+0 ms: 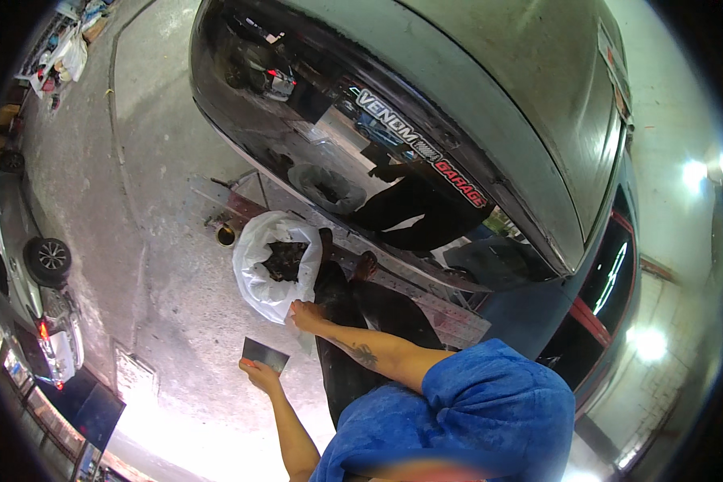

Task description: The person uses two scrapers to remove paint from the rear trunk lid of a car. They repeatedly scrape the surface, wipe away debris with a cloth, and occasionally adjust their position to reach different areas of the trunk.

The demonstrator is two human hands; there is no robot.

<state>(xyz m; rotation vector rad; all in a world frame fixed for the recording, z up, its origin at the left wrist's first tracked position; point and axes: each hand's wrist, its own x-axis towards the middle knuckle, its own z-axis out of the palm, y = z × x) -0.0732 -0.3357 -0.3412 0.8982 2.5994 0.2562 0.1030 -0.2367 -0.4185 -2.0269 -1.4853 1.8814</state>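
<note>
Two hands point(259, 374) point(307, 316), one dark sheet point(268, 354)

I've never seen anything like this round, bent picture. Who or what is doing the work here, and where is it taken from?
There is no robot here, just a person in a blue shirt using two bare hands. The single picture comes from a camera worn on the head, looking down; its wide lens bends straight edges.

The left hand holds a dark, flat, rectangular piece. The right hand is at the edge of an open white plastic bag with dark material inside; its exact grip is unclear.

Around them are a concrete floor, a large grey vehicle with a glossy, reflecting dark panel, and another car at the far left.
</note>
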